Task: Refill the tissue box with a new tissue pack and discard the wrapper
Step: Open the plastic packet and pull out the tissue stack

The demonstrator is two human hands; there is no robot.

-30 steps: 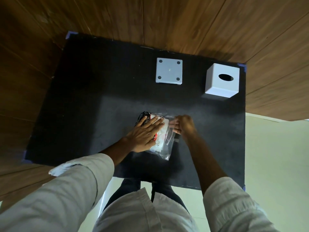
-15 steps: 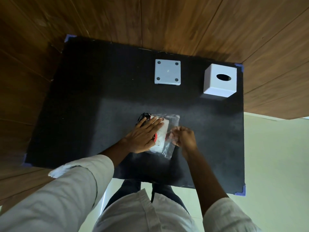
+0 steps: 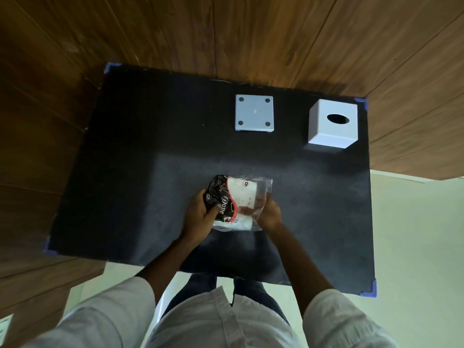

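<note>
Since a second ago our left hand [image 3: 200,217] goes from pressing flat to gripping the tissue pack [image 3: 237,203] at frame centre; right hand [image 3: 270,214] pinches its clear wrapper. Tissue box [image 3: 332,126] sits upper right, nearer our right hand.

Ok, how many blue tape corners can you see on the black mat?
4: far-left corner, far-right corner behind the tissue box, near-left corner, near-right corner. None looks hidden.
</note>
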